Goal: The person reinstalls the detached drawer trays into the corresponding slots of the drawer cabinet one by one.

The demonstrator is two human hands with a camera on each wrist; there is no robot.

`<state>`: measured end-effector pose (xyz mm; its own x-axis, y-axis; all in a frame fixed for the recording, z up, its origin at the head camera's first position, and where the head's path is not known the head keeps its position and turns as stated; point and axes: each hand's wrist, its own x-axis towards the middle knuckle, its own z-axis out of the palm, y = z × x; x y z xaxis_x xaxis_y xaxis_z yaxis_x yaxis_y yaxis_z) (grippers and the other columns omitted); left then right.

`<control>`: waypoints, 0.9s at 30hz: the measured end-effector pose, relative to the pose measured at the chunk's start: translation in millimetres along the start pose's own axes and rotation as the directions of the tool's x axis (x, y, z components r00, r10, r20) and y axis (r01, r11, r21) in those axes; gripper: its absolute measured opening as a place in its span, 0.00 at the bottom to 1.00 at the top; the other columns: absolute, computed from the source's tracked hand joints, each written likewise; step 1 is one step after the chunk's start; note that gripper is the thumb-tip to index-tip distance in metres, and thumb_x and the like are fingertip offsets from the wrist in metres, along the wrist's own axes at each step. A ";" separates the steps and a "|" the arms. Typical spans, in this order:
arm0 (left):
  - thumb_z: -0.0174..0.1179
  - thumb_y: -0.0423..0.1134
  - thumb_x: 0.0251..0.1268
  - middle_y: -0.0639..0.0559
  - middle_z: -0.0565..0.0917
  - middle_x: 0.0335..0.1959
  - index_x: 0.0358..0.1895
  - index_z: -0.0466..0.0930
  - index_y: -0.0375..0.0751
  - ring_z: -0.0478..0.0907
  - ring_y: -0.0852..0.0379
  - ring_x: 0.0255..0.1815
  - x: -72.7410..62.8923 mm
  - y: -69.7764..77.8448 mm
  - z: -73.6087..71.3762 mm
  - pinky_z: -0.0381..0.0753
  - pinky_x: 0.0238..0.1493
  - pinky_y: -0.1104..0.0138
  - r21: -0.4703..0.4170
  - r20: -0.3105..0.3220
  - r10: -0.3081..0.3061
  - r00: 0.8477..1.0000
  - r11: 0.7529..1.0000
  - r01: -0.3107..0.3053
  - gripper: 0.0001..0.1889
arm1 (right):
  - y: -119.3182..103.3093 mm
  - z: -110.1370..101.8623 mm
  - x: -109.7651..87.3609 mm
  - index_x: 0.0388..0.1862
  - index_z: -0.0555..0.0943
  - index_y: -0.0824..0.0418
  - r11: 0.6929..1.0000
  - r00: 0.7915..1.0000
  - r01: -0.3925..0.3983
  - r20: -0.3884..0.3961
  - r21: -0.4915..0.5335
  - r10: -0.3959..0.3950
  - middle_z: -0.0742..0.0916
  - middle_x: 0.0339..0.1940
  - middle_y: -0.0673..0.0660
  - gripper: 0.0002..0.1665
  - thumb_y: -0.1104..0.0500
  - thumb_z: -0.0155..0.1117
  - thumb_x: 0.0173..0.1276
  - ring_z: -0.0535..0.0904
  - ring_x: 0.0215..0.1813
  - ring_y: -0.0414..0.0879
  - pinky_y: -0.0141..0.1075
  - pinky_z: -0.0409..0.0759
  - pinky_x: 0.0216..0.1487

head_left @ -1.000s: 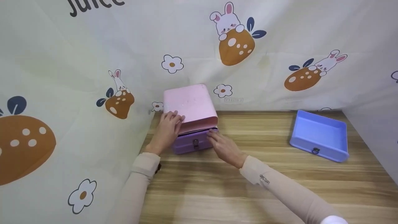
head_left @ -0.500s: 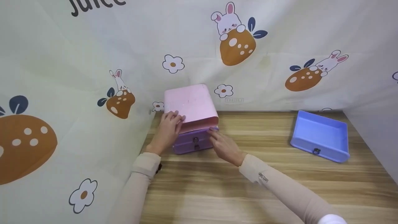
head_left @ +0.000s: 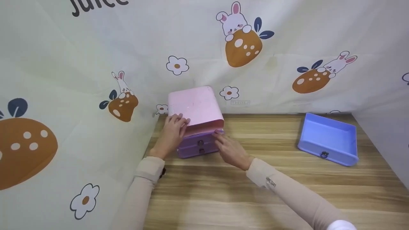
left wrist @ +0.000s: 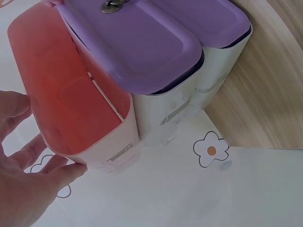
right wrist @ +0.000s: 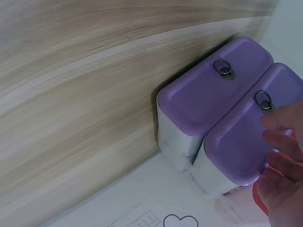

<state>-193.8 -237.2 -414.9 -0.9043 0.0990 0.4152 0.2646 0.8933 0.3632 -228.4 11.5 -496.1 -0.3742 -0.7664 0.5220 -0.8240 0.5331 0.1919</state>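
We see the pink cabinet [head_left: 195, 105] standing on the wooden table [head_left: 271, 198], at the left, close to the corner of the printed cloth [head_left: 281, 35]; its top compartment [left wrist: 71, 104] gapes, with a reddish interior in the left wrist view. Below it we find two purple fronts, the upper drawer [head_left: 191, 141] and the lower drawer [head_left: 189, 153], both seated in their slots, with thin dark gaps behind parts of their edges; each bears a metal ring pull, the upper ring [right wrist: 263, 100] and the lower ring [right wrist: 222, 68].

We see the left hand [head_left: 172, 131] with its fingers spread, touching the cabinet around the left edge of the open compartment; the right hand [head_left: 231, 150] has its fingers apart and lightly bent, fingertips at the upper drawer's top right corner, pinching nothing that we can make out; we cannot tell how hard either hand presses.

Well apart, to the right, we see the blue drawer [head_left: 329, 134] out on the table, its open side up and its own dark ring pull [head_left: 324, 155] facing the near side; pale beige sleeves [head_left: 292, 193] cover both forearms.
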 end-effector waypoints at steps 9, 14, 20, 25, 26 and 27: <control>0.52 0.39 0.76 0.37 0.81 0.60 0.47 0.81 0.41 0.71 0.36 0.65 -2.3 0.2 1.6 0.69 0.73 0.46 -0.032 -0.006 0.010 1.000 0.999 -0.010 0.09 | 17.2 -10.7 -29.9 0.48 0.76 0.63 0.990 1.000 -0.024 -0.006 0.141 0.025 0.81 0.58 0.62 0.17 0.65 0.65 0.60 0.78 0.62 0.55 0.43 0.80 0.67; 0.51 0.40 0.76 0.36 0.79 0.62 0.48 0.81 0.42 0.70 0.36 0.67 -1.1 0.5 0.8 0.69 0.74 0.46 -0.027 0.017 -0.012 1.000 1.000 0.013 0.10 | 44.5 -31.5 -57.8 0.45 0.76 0.61 0.977 0.996 -0.083 -0.017 0.197 0.088 0.82 0.51 0.60 0.12 0.68 0.63 0.63 0.79 0.55 0.53 0.42 0.83 0.58; 0.51 0.39 0.76 0.36 0.79 0.63 0.47 0.81 0.41 0.70 0.36 0.67 0.3 -1.0 0.6 0.68 0.75 0.45 -0.017 0.016 -0.011 1.000 1.000 0.012 0.10 | 80.8 -58.8 -103.4 0.43 0.77 0.62 0.972 0.981 -0.179 -0.050 0.152 0.189 0.82 0.48 0.60 0.16 0.70 0.70 0.56 0.80 0.50 0.55 0.47 0.83 0.51; 0.52 0.39 0.76 0.36 0.79 0.62 0.47 0.81 0.41 0.70 0.35 0.67 1.1 -2.2 1.0 0.69 0.75 0.45 -0.028 0.007 -0.012 1.000 1.000 0.012 0.09 | 105.7 -79.4 -148.0 0.42 0.78 0.62 0.948 0.952 -0.302 -0.031 0.100 0.306 0.82 0.44 0.61 0.16 0.69 0.72 0.56 0.80 0.46 0.56 0.48 0.83 0.45; 0.52 0.39 0.76 0.36 0.79 0.62 0.47 0.81 0.41 0.69 0.35 0.67 1.2 -2.3 0.9 0.69 0.75 0.45 -0.027 0.011 -0.015 1.000 1.000 0.016 0.10 | 110.4 -83.3 -156.6 0.41 0.78 0.63 0.944 0.946 -0.318 -0.032 0.089 0.322 0.82 0.43 0.61 0.15 0.70 0.71 0.56 0.80 0.45 0.57 0.48 0.82 0.44; 0.52 0.39 0.76 0.36 0.79 0.63 0.47 0.81 0.41 0.69 0.35 0.68 1.2 -2.4 0.8 0.69 0.75 0.45 -0.028 0.015 -0.020 1.000 0.999 0.021 0.10 | 115.2 -86.9 -165.2 0.41 0.78 0.63 0.939 0.940 -0.335 -0.033 0.074 0.339 0.82 0.41 0.62 0.14 0.70 0.71 0.56 0.80 0.44 0.57 0.49 0.82 0.43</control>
<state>-195.7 -238.9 -416.0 -0.9146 0.0874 0.3948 0.2550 0.8825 0.3952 -224.5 230.6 -488.0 -0.6168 -0.5284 0.5834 -0.6797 0.7313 -0.0562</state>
